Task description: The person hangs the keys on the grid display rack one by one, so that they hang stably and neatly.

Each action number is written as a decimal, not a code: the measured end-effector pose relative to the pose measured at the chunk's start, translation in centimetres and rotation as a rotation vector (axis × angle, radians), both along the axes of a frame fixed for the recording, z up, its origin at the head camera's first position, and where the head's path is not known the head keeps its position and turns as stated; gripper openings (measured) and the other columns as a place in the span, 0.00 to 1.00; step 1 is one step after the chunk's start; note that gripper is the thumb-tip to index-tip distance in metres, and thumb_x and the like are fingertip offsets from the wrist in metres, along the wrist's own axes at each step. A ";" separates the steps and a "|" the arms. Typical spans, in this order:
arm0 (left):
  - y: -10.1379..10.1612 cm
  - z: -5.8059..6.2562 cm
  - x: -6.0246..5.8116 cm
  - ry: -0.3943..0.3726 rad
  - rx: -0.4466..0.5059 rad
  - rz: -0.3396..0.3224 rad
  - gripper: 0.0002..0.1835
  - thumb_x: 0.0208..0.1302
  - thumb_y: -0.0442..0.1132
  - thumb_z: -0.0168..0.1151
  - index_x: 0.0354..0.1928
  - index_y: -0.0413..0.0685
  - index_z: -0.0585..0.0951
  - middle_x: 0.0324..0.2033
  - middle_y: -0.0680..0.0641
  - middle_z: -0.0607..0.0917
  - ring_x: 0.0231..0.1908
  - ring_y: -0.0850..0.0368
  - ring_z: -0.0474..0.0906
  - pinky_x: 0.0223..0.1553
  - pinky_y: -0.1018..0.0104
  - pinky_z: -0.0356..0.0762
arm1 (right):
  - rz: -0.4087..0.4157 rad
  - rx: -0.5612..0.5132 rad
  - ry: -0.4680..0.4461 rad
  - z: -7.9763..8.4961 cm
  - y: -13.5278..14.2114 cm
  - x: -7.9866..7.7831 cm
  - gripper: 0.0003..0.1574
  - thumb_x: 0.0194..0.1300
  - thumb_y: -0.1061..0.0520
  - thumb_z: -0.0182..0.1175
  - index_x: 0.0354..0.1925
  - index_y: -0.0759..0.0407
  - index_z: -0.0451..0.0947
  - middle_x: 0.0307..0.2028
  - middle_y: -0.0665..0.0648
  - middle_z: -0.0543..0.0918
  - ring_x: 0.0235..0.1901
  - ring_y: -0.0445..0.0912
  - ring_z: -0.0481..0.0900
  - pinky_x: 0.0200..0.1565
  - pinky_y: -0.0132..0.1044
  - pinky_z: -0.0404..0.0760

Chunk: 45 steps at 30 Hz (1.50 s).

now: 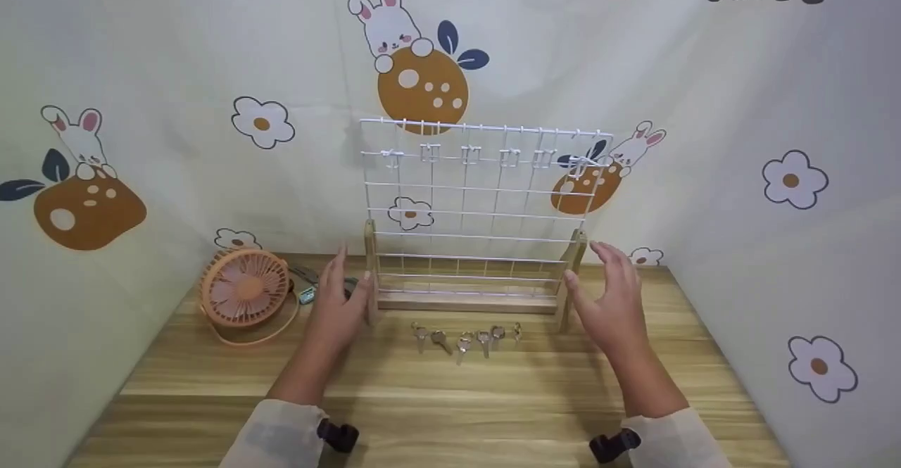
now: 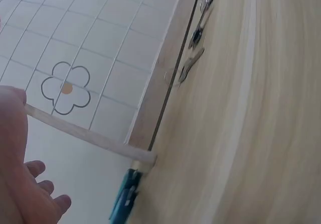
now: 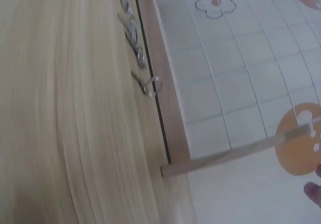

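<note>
A white wire grid rack (image 1: 479,212) stands upright in a wooden base (image 1: 464,303) with a post at each end. Small white hooks (image 1: 470,155) hang in a row near its top. My left hand (image 1: 341,307) is beside the left post, fingers extended and thumb tip at the post's edge. Beside the right post is my right hand (image 1: 611,299), its fingers spread and slightly bent, holding nothing. Several keys with rings (image 1: 464,345) lie in a row on the table in front of the base; they also show in the left wrist view as keys (image 2: 190,66) along the base.
An orange desk fan (image 1: 246,288) stands at the left of the wooden table (image 1: 450,412). Behind my left hand lie a dark cord and a small teal item (image 1: 307,295). Printed cloth (image 1: 303,46) with rabbits and flowers encloses the back and sides.
</note>
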<state>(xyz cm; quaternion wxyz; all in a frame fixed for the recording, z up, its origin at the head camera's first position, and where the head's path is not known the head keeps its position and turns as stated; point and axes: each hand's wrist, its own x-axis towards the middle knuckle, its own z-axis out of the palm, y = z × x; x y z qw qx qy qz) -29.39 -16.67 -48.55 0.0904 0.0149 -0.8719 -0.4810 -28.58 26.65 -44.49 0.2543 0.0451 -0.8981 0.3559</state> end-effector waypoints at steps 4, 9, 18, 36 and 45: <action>0.6 -0.8 -0.2 -0.016 0.221 -0.023 0.38 0.83 0.63 0.48 0.87 0.73 0.47 0.87 0.44 0.51 0.85 0.34 0.50 0.82 0.28 0.56 | 0.054 -0.127 0.002 -0.4 -1.6 0.1 0.39 0.76 0.41 0.66 0.75 0.57 0.70 0.73 0.61 0.73 0.73 0.58 0.70 0.71 0.61 0.77; 1.0 -2.0 -0.5 -0.034 0.435 -0.041 0.35 0.86 0.55 0.48 0.87 0.62 0.52 0.86 0.43 0.55 0.85 0.39 0.52 0.83 0.39 0.61 | 0.101 -0.283 -0.053 -1.4 -3.4 -0.3 0.33 0.75 0.46 0.68 0.71 0.57 0.74 0.60 0.57 0.82 0.62 0.50 0.80 0.59 0.43 0.83; 1.1 -3.0 -1.3 -0.186 0.557 -0.030 0.31 0.88 0.55 0.41 0.86 0.69 0.53 0.86 0.52 0.55 0.86 0.46 0.50 0.87 0.44 0.54 | 0.178 -0.553 -0.142 -2.3 -5.5 -1.8 0.26 0.74 0.54 0.69 0.66 0.59 0.78 0.53 0.59 0.85 0.52 0.46 0.82 0.51 0.26 0.82; 0.3 -4.7 -1.7 -0.169 0.626 -0.075 0.27 0.88 0.45 0.46 0.84 0.59 0.63 0.83 0.47 0.63 0.82 0.45 0.61 0.83 0.47 0.63 | 0.202 -0.439 -0.352 -8.0 -5.5 -3.4 0.14 0.63 0.65 0.73 0.48 0.66 0.87 0.36 0.55 0.88 0.35 0.41 0.83 0.37 0.26 0.82; -0.1 -4.8 -2.0 -0.190 0.646 -0.086 0.26 0.86 0.43 0.50 0.82 0.59 0.67 0.81 0.47 0.66 0.81 0.48 0.63 0.82 0.51 0.66 | 0.224 -0.297 -0.412 -9.3 -4.9 -3.5 0.15 0.58 0.66 0.76 0.45 0.66 0.86 0.35 0.57 0.88 0.32 0.41 0.82 0.32 0.28 0.82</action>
